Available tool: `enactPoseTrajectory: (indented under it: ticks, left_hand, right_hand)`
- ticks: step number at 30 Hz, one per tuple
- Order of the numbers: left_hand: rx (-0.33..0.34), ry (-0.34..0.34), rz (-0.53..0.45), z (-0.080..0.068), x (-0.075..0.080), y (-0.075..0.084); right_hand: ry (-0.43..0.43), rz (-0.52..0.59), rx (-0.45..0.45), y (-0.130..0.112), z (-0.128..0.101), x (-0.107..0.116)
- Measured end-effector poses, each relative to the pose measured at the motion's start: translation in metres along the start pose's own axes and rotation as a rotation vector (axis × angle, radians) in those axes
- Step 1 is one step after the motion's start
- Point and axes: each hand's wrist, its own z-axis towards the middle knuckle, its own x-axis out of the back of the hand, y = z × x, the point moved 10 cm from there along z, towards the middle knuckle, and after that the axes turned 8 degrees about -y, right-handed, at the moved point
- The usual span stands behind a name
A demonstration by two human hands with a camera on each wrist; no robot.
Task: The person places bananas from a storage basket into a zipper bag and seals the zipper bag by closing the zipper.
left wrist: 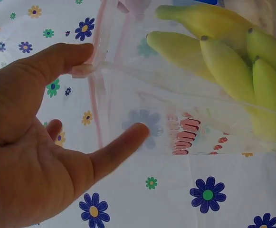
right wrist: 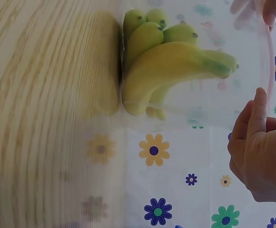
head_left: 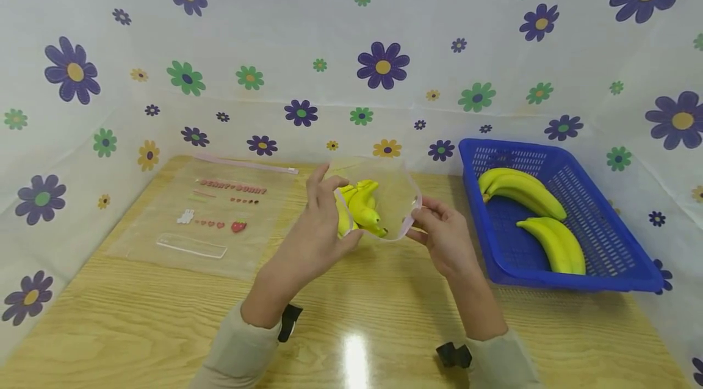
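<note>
Wooden counter (head_left: 165, 322) w/ floral backdrop. Blue basket (head_left: 631, 267) at 3 o'clock holds more bananas (head_left: 527, 193). Flat printed zip bag (head_left: 214, 218) at 10 o'clock. Centre: clear zip bag (head_left: 398, 193) held just above the counter, mouth wide open, banana bunch (head_left: 362, 209) inside. Left hand (head_left: 313, 236) pinches the left rim, thumb & forefinger closed on it, other fingers (left wrist: 123, 142) loose. Right hand (head_left: 447, 236) pinches the right rim. Judgement: pull rims level, bunch settled low, before pressing the seal.

- The flat clear zip bag (head_left: 209, 212) on the table bears red lettering, seemingly "BERRY BUNNY", though blurred
- Red print on the held bag (left wrist: 185, 137) is too blurred to read
</note>
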Motion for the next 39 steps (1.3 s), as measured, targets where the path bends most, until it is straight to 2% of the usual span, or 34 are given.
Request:
enactPoseTrajectory:
  ticks: [5,7,9,13,23,25,30,34,39]
  left_hand:
    - [0.152,-0.039,0.029,-0.001,-0.001,-0.014]
    - [0.176,-0.059,0.074,-0.001,-0.001,-0.015]
    - [0.172,-0.078,0.112,0.000,-0.002,-0.014]
    - [0.096,-0.068,0.161,0.002,0.000,-0.006]
    - [-0.150,0.089,0.243,0.001,0.013,0.016]
    - [-0.182,0.127,0.218,0.001,0.016,0.017]
    - [-0.227,0.244,0.074,-0.003,0.028,0.015]
    - [-0.191,0.306,-0.030,-0.004,0.036,0.007]
    - [-0.130,0.306,-0.126,-0.003,0.038,-0.002]
  right_hand:
    - [0.004,0.080,0.022,-0.001,0.002,-0.004]
    - [0.007,0.098,0.020,-0.001,0.003,-0.005]
    - [0.014,0.105,0.016,-0.001,0.003,-0.005]
    - [0.037,0.124,0.012,-0.001,0.004,-0.003]
    - [0.103,0.212,0.047,-0.006,0.007,0.003]
    - [0.118,0.245,0.056,-0.008,0.008,0.002]
    - [0.143,0.322,0.123,-0.020,0.016,-0.005]
    - [0.152,0.330,0.167,-0.028,0.019,-0.011]
    - [0.108,0.262,0.195,-0.028,0.018,-0.019]
